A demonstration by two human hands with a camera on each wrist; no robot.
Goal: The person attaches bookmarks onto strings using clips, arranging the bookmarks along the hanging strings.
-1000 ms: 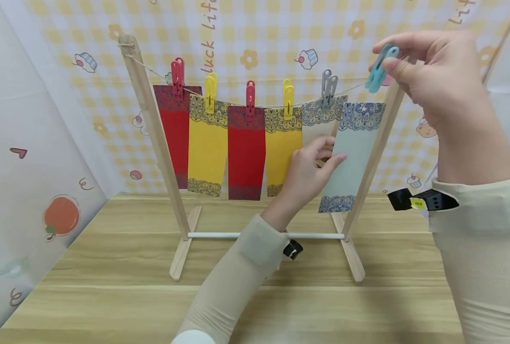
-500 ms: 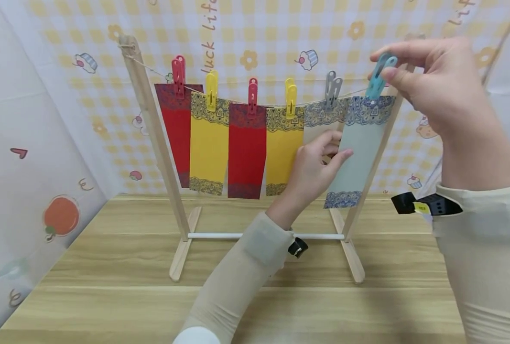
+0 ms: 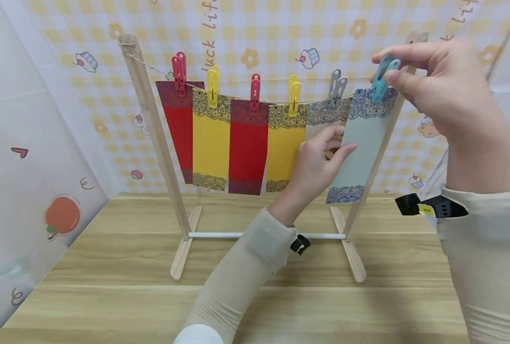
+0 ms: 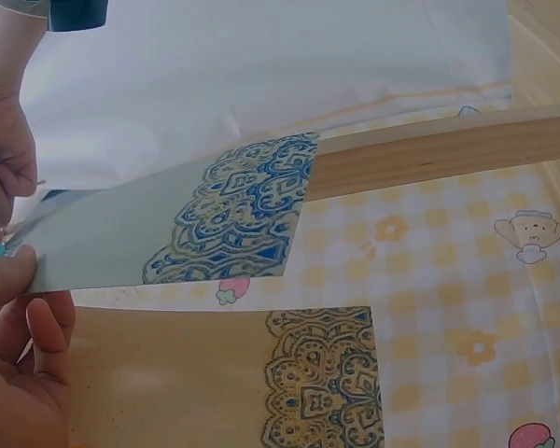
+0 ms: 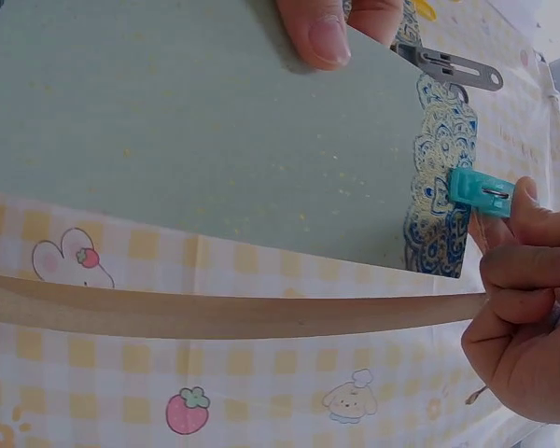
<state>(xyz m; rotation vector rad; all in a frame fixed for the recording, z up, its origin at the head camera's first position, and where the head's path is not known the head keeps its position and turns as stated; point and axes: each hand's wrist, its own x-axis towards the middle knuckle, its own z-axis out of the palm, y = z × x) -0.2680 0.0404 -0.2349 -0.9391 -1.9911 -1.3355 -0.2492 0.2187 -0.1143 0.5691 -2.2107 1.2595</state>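
Observation:
My left hand [image 3: 317, 160] pinches the left edge of a pale blue-green paper card [image 3: 364, 148] with blue patterned bands, thumb in front. In the right wrist view its thumb [image 5: 325, 35] lies on the card's face. Up at the card's top edge, my right hand [image 3: 448, 91] pinches the handles of a turquoise clothespin [image 3: 380, 91]. The clothespin's tip [image 5: 467, 187] overlaps the patterned band. Whether the string lies inside the clothespin is hidden. Left of this card a grey clothespin [image 3: 335, 91] holds a beige card [image 4: 168, 373], partly covered by the left hand.
A wooden stand with posts [image 3: 157, 134] and a white crossbar [image 3: 216, 235] stands on the wood-grain table [image 3: 121, 306]. Along its string hang red cards [image 3: 248, 148] and yellow cards [image 3: 211, 143] under red and yellow clothespins. A checked cloth [image 3: 272, 28] covers the wall behind.
The pale card has risen and shifted right in my left hand, up to the turquoise clothespin, whose tip now overlaps its top band. The string and hanging cards have lifted slightly.

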